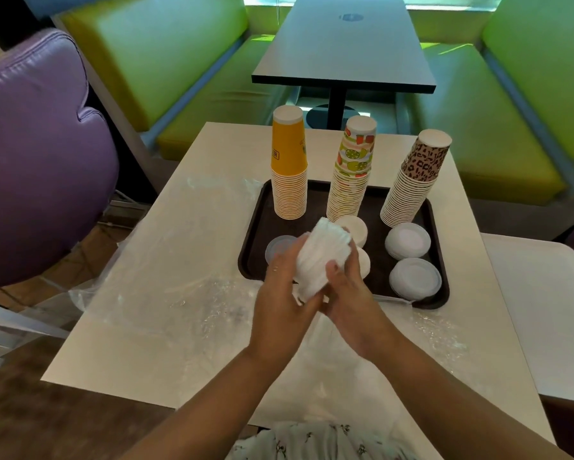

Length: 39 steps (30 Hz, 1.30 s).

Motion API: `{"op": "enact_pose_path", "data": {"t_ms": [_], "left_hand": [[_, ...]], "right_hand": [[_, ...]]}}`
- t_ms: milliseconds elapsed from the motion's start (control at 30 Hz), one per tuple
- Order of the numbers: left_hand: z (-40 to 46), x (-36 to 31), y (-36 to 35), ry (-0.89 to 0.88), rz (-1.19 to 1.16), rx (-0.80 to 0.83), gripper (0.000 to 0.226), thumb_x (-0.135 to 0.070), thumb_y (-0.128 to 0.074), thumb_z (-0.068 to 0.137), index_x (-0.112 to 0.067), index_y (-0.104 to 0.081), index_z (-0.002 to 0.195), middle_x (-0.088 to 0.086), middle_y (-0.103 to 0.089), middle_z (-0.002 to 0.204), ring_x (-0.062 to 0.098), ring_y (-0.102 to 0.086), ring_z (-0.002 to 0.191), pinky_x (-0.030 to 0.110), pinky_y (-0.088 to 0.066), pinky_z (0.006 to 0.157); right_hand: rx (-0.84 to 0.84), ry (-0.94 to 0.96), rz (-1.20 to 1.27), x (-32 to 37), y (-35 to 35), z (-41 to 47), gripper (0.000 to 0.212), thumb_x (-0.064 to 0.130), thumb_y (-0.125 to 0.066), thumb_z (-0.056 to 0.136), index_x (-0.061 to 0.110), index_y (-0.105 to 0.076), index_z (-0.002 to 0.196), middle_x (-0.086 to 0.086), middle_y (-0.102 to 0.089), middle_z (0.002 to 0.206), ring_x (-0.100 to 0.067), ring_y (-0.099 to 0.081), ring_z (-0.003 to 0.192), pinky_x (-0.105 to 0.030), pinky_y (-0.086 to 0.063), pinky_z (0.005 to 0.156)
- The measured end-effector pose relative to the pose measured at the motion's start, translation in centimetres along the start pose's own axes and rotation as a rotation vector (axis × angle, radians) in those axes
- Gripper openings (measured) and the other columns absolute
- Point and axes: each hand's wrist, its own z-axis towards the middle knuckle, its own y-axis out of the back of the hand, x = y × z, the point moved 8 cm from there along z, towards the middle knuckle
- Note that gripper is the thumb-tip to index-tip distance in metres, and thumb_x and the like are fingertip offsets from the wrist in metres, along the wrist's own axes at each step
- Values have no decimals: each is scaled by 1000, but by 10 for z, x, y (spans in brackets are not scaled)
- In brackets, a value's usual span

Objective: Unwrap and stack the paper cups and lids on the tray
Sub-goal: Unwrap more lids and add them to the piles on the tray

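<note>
A dark brown tray (371,207) on the white table holds three upside-down cup stacks: yellow (288,167), fruit-patterned (352,171) and leopard-patterned (411,180). White lid piles lie on the tray at the right (407,241), front right (415,278) and middle (355,229). A clear lid pile (279,245) sits at the tray's left. My left hand (280,293) and my right hand (348,290) both grip a tilted stack of white lids (322,254) above the tray's front edge.
Clear plastic wrap (186,280) is spread over the white table (212,151) left of and in front of the tray. A purple chair (36,154) stands at the left. Green benches and a dark table (342,44) lie beyond. Another white table (544,310) adjoins at the right.
</note>
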Motion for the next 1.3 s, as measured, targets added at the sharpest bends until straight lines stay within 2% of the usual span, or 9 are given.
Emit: {"op": "enact_pose_path", "data": {"t_ms": [133,300,400,667,867,967,1100,1200,1300], "left_hand": [[1,-7,-19,-58,14,278,77,-42,-73,74,-39,-29,137,-15,-38,143,-2,-36,129,14,-41,100],[32,-5,-11,-86,102,501,96,-45,-82,65,-50,-20,138,-22,-10,153,-10,-12,135,16,-25,107],[35,1,-19,-52,88,683,94,-33,-84,67,-51,-24,137,-19,-25,147,3,-27,135,36,-41,107],[47,19,-25,14,67,638,90,-44,-77,60,-37,-29,135,-13,-37,136,10,-40,125,34,-49,99],[63,31,-25,62,-23,603,83,-50,-76,57,-49,-34,128,-19,-43,130,13,-45,123,27,-51,93],[71,38,-24,132,-137,604,79,-38,-81,62,-48,-37,127,-23,-46,126,7,-49,118,12,-49,82],[90,61,-14,301,-205,499,75,-20,-82,69,-50,-39,122,-18,-47,126,9,-52,111,15,-52,76],[111,93,-11,379,105,434,81,-27,-82,68,-39,-34,132,-8,-42,133,16,-45,116,33,-50,90],[117,127,-28,428,457,490,90,-37,-82,66,-28,-30,139,4,-38,138,25,-43,122,37,-46,93]], "right_hand": [[-24,-175,417,-12,14,3,122,42,-95,30,21,-41,137,-11,-66,112,-25,-69,97,-39,-57,69],[28,-293,380,-21,29,-3,113,36,-97,28,24,-47,129,-15,-66,112,-32,-66,100,-44,-57,68],[34,-351,359,-25,26,-2,111,37,-97,23,23,-50,123,-16,-67,109,-32,-67,95,-43,-57,64],[0,-369,363,-21,29,15,108,44,-95,21,25,-53,119,-14,-68,107,-32,-65,97,-44,-58,64],[-12,-367,413,-23,34,30,108,42,-94,34,23,-49,130,-17,-65,115,-33,-65,99,-44,-56,66],[-11,-364,466,-25,37,35,108,38,-94,37,23,-47,133,-19,-60,120,-34,-62,101,-44,-55,67],[1,-324,554,-20,43,41,105,31,-95,35,23,-50,130,-19,-66,111,-37,-66,94,-44,-56,65],[-3,-288,614,-14,54,44,104,29,-94,37,21,-49,130,-19,-64,115,-38,-65,99,-42,-57,67],[-9,-230,642,-3,64,44,94,31,-95,34,19,-58,119,-16,-67,110,-35,-67,94,-41,-56,67]]}}
